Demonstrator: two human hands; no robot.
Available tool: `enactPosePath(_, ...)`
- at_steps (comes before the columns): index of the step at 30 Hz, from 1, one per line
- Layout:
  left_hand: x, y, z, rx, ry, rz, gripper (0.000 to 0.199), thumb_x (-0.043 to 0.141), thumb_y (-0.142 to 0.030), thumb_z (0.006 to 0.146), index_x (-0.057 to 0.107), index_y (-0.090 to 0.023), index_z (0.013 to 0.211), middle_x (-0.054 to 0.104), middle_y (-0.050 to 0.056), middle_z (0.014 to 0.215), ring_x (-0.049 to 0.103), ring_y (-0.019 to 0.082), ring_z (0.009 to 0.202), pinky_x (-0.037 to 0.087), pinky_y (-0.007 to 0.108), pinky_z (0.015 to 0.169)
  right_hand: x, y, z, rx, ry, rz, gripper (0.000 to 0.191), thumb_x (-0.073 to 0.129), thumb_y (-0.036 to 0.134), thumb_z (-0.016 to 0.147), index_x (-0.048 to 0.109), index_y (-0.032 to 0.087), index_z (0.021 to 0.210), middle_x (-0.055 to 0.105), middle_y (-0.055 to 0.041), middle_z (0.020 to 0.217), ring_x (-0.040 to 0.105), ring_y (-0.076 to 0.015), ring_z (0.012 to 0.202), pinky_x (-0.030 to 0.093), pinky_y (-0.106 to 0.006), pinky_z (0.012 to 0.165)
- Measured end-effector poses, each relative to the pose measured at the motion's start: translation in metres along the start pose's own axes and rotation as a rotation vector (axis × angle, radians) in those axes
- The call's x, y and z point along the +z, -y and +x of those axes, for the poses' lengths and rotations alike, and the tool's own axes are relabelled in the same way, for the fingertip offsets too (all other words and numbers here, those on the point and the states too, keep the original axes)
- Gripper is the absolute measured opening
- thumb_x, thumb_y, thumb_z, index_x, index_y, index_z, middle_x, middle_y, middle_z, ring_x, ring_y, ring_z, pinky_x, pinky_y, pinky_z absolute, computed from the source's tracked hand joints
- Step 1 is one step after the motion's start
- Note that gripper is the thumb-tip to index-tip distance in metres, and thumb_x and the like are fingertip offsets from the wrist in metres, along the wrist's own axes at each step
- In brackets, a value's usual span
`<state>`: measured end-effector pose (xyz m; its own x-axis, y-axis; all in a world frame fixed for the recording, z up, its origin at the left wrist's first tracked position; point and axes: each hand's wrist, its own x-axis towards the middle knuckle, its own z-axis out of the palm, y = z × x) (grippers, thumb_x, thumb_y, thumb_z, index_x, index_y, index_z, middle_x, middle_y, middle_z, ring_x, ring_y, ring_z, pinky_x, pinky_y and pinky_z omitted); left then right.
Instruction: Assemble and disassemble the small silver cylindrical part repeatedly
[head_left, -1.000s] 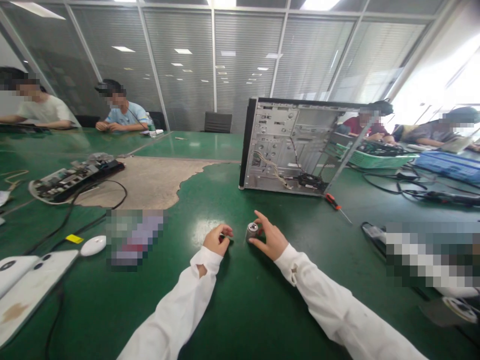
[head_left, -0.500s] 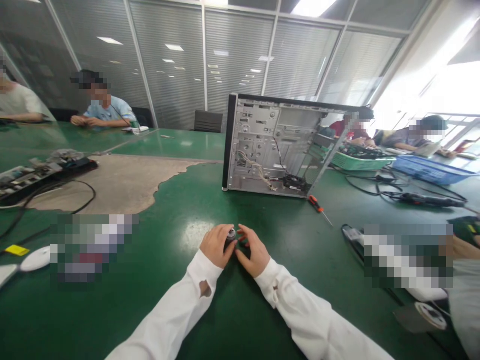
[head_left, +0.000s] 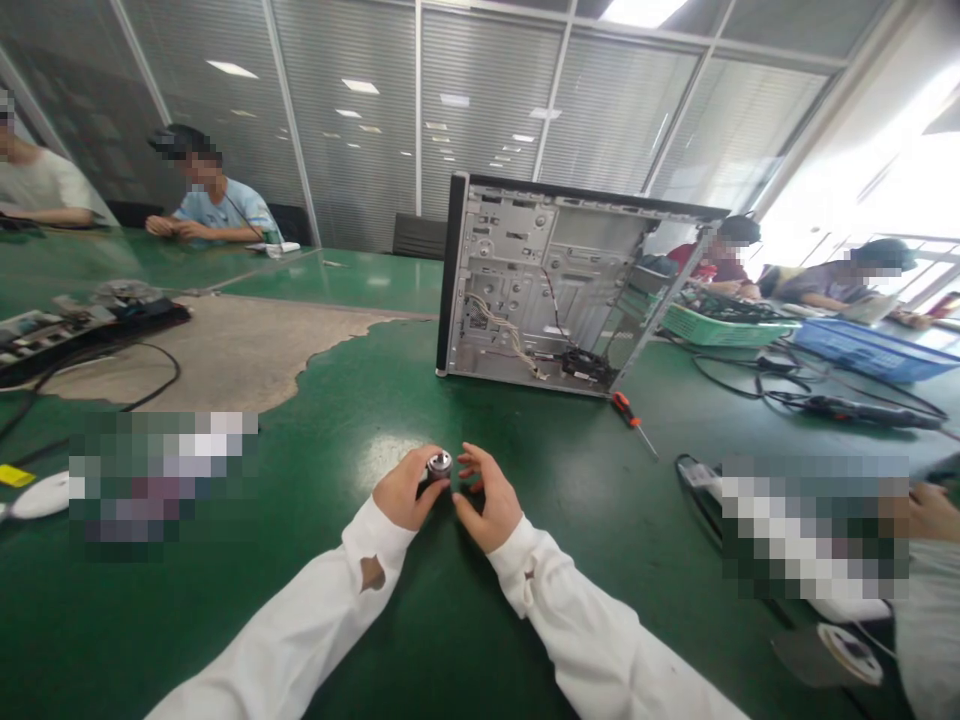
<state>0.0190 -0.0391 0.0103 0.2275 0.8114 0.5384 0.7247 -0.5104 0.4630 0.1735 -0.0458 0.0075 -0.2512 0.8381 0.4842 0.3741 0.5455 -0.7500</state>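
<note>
On the glossy green tabletop (head_left: 375, 400), lower centre, a small silver metal cylinder (head_left: 439, 466) is gripped upright by the left hand (head_left: 403, 491), beside the half-curled right hand (head_left: 495, 507) (contents unclear).

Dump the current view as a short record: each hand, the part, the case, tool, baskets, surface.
left_hand: left hand, fingers around small metal cylinder
right_hand: right hand, fingers curled, apart from the cylinder; nothing clearly visible in it
case: computer case, side open, wiring inside
tool: screwdriver, orange-and-black handle, by the case's lower right corner
baskets: green basket, blue basket, side by side
surface: green table
</note>
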Motion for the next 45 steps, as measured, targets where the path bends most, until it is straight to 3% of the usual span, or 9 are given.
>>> enactPosePath(7, -0.003, -0.003, 0.001, -0.129, 0.008, -0.194, 0.031, 0.053, -0.029, 0.068, 0.046, -0.020, 0.096, 0.057, 0.005, 0.095, 0.056, 0.016, 0.079, 0.045, 0.028, 0.072, -0.002, 0.002, 0.001, 0.020, -0.019, 0.081, 0.062, 0.050, 0.010, 0.060, 0.030, 0.020, 0.117, 0.047, -0.0087, 0.105, 0.049, -0.0171, 0.085, 0.047, -0.028, 0.062)
enactPosePath(10, -0.001, -0.002, 0.002, -0.346, -0.013, -0.495, 0.038, 0.058, -0.033, 0.062, 0.043, -0.020, 0.094, 0.058, 0.003, 0.086, 0.058, 0.013, 0.066, 0.046, 0.028, 0.066, -0.002, 0.003, 0.001, 0.036, -0.045, 0.202, 0.052, 0.049, 0.012, 0.064, 0.035, 0.020, 0.113, 0.049, -0.0081, 0.103, 0.049, -0.0165, 0.084, 0.046, -0.027, 0.061)
enactPosePath(14, -0.003, 0.003, 0.003, -0.659, 0.053, -1.018, 0.045, 0.064, -0.039, 0.055, 0.041, -0.019, 0.089, 0.057, -0.004, 0.062, 0.057, 0.011, 0.054, 0.047, 0.025, 0.055, 0.000, 0.003, 0.000, 0.062, -0.012, 0.365, 0.041, 0.049, 0.018, 0.068, 0.038, 0.021, 0.108, 0.049, -0.0077, 0.102, 0.050, -0.0159, 0.084, 0.046, -0.025, 0.059)
enactPosePath(19, -0.009, 0.003, 0.004, -0.937, 0.158, -1.330, 0.045, 0.069, -0.035, 0.053, 0.041, -0.019, 0.084, 0.059, -0.003, 0.059, 0.059, 0.011, 0.052, 0.047, 0.021, 0.048, 0.002, 0.008, 0.000, 0.063, 0.106, 0.440, 0.050, 0.055, 0.021, 0.065, 0.036, 0.023, 0.111, 0.045, -0.0077, 0.110, 0.050, -0.0145, 0.080, 0.044, -0.023, 0.053)
enactPosePath(24, -0.012, 0.001, 0.002, -1.014, 0.291, -1.506, 0.037, 0.066, -0.033, 0.059, 0.043, -0.017, 0.082, 0.064, 0.003, 0.067, 0.062, 0.014, 0.062, 0.048, 0.021, 0.054, 0.000, 0.014, 0.000, 0.015, 0.133, 0.360, 0.055, 0.058, 0.022, 0.062, 0.037, 0.023, 0.113, 0.049, -0.0066, 0.104, 0.050, -0.0138, 0.075, 0.043, -0.022, 0.050)
enactPosePath(30, -0.016, 0.001, 0.000, -1.045, 0.406, -1.539, 0.031, 0.062, -0.033, 0.064, 0.045, -0.016, 0.084, 0.063, 0.001, 0.062, 0.062, 0.013, 0.057, 0.047, 0.017, 0.049, -0.006, 0.028, -0.003, -0.183, -0.027, 0.118, 0.048, 0.057, 0.016, 0.061, 0.045, 0.023, 0.107, 0.050, -0.0072, 0.107, 0.046, -0.0222, 0.095, 0.044, -0.028, 0.057)
enactPosePath(34, -0.018, -0.001, 0.001, -1.040, 0.449, -1.541, 0.032, 0.063, -0.033, 0.063, 0.046, -0.016, 0.083, 0.063, 0.001, 0.062, 0.062, 0.013, 0.058, 0.047, 0.017, 0.049, -0.007, 0.033, -0.005, -0.258, -0.089, 0.052, 0.049, 0.055, 0.014, 0.062, 0.042, 0.023, 0.109, 0.052, -0.0078, 0.105, 0.045, -0.0231, 0.096, 0.044, -0.034, 0.065)
enactPosePath(45, -0.010, 0.001, -0.001, -0.978, 0.523, -1.576, 0.027, 0.061, -0.033, 0.065, 0.046, -0.013, 0.075, 0.062, 0.002, 0.063, 0.060, 0.014, 0.058, 0.046, 0.024, 0.054, -0.007, 0.035, -0.007, -0.382, -0.045, 0.021, 0.049, 0.051, 0.009, 0.063, 0.042, 0.021, 0.109, 0.055, -0.0063, 0.098, 0.048, -0.0199, 0.090, 0.042, -0.036, 0.073)
